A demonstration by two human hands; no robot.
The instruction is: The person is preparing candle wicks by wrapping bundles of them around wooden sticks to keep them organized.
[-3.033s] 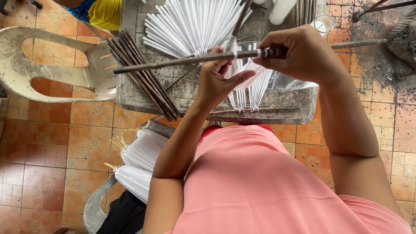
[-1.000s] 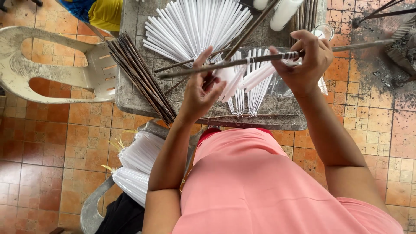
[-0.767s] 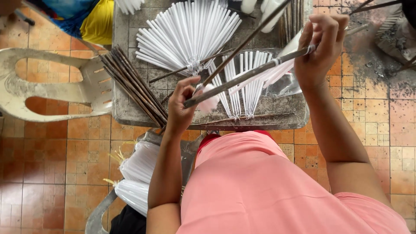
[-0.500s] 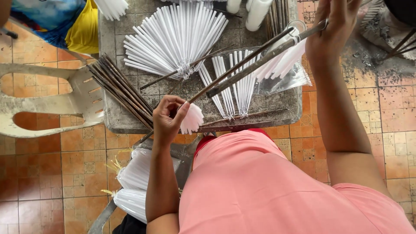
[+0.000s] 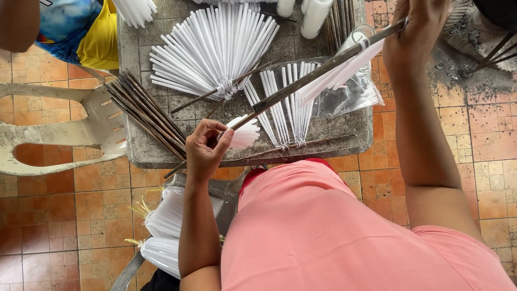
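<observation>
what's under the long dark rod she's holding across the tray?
Under the dark rod: a clear plastic sheet and rows of white candles lying on the grey tray. More candles hang from the rod near the right hand. The tray surface beneath them is covered.

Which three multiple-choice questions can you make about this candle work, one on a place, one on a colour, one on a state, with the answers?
1. Where does the bundle of dark sticks lie?
A. on the left edge of the grey tray
B. on the floor
C. in the person's lap

2. What colour are the fanned candles?
A. red
B. white
C. yellow

3. How is the long dark rod held?
A. lying free on the tray
B. by one hand only
C. by both hands, slanting over the tray

Answers: 1 A, the sticks rest on the tray beside the plastic chair. 2 B, every candle in the fan is white. 3 C, the left hand pinches the low end and the right hand grips the high end.
</observation>
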